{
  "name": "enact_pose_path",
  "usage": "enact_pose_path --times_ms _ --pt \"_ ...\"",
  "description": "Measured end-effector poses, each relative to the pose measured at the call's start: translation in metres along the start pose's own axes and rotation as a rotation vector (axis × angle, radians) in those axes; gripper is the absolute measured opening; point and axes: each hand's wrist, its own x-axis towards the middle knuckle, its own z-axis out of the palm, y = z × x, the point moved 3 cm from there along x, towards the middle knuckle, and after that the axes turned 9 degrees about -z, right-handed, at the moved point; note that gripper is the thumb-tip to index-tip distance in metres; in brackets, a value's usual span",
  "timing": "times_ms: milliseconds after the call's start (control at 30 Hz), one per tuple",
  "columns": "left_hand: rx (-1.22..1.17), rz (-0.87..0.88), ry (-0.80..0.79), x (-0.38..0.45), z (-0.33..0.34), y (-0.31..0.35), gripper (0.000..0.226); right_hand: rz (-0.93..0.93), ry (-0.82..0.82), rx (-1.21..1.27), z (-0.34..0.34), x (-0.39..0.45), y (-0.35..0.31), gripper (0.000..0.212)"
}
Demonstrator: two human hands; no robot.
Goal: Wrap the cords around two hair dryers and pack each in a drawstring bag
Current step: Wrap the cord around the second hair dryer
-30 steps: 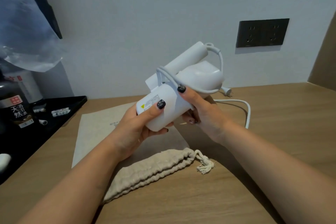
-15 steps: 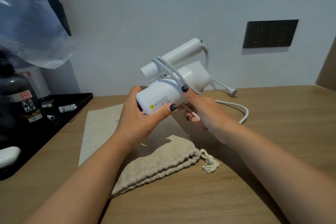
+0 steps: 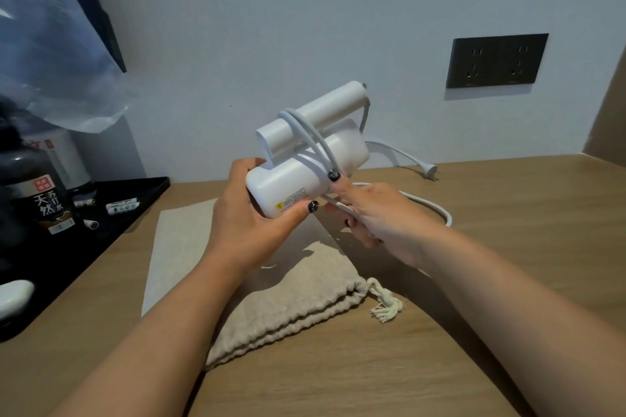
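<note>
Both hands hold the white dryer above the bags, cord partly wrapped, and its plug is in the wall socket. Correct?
Not quite. The head view shows the plug lying loose on the table, not in the socket. The rest is right.

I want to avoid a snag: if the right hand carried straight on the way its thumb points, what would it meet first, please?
Probably the hair dryer: the right hand, gripping the cord, has its thumb already against the barrel beside the left hand. Depth beyond is unclear.
</note>
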Motion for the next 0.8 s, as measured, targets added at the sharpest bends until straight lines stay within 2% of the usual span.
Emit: enact_pose_path --times_ms 100,167,267,333,433,533,600,667,800 --pt "0.033 0.035 0.03 0.001 0.001 -0.003 0.068 0.02 -0.028 -0.007 0.001 -0.001 0.001 0.067" --pt "0.064 0.075 0.052 0.003 0.0 -0.006 0.068 0.031 -0.038 0.015 0.002 0.0 0.0 0.05" --pt "0.124 0.138 0.041 0.005 0.0 -0.007 0.069 0.115 -0.073 0.223 0.008 0.001 0.0 0.026" --pt "0.185 0.173 0.028 0.003 0.002 -0.005 0.07 0.174 -0.104 0.344 0.012 0.001 0.0 0.022" --pt "0.215 0.213 0.054 0.002 0.005 -0.001 0.07 0.208 -0.136 0.45 0.009 -0.001 -0.001 0.035" --pt "0.22 0.187 0.078 0.004 0.004 -0.002 0.071 0.212 -0.207 0.479 0.005 -0.002 -0.002 0.074" --pt "0.247 0.226 0.073 0.003 0.003 -0.002 0.068 0.224 -0.235 0.494 0.005 -0.002 -0.002 0.089" --pt "0.298 0.333 0.065 0.002 0.004 0.001 0.068 0.236 -0.218 0.502 0.006 -0.001 -0.001 0.093" --pt "0.459 0.533 0.039 0.002 0.011 0.007 0.066 0.26 -0.149 0.504 0.005 0.0 0.0 0.08"
